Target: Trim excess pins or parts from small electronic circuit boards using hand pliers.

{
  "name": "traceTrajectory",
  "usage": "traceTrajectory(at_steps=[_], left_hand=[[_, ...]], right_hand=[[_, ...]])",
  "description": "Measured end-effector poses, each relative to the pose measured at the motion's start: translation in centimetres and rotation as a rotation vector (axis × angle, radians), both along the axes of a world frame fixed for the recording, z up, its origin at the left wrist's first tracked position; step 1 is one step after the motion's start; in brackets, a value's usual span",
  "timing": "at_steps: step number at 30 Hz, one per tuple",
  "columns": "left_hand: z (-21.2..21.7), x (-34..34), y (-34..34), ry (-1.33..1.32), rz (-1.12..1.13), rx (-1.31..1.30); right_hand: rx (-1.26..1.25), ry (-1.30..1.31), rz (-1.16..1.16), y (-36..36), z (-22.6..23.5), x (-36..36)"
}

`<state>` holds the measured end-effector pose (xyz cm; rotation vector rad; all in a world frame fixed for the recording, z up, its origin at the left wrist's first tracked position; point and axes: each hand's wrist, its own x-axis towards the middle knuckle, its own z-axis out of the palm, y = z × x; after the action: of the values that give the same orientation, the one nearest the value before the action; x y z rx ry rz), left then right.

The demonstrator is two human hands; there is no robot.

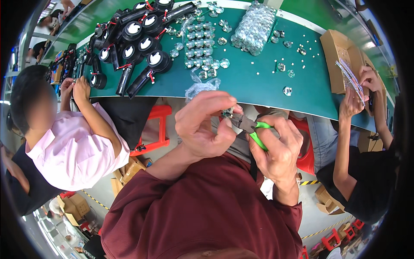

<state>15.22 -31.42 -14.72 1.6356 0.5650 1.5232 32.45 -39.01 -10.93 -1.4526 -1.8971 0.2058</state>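
Just off the table's near edge, my left hand [202, 126] pinches a small round circuit board [227, 113] between thumb and fingertips. My right hand [280, 149] is wrapped round the green handles of a pair of cutting pliers [246, 124]. The jaws point left and meet the board's right side; fingers partly hide where they touch. Beyond my left hand, a crumpled clear plastic bag [202, 87] lies at the table edge. Behind it stand rows of small boards with metal parts [200, 45].
Black round-headed devices with red wires [146, 45] are piled on the green table [258, 86] at left. Bagged parts [254, 28] lie at the back, loose boards [287, 91] at right. Co-workers sit either side; the right one holds thin wires [351, 80] by a cardboard box [340, 56].
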Motion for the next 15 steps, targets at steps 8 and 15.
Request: traceTrajectory(at_steps=[8,15], left_hand=[[-2.3,-3.3,1.4,-0.212,-0.058,-0.348],[-1.9,-4.3,1.9,-0.316,-0.18,-0.454]], right_hand=[[0.194,0.077,-0.303,-0.2,3.2,3.6],[0.086,0.221,-0.362,0.9,0.7,4.9]])
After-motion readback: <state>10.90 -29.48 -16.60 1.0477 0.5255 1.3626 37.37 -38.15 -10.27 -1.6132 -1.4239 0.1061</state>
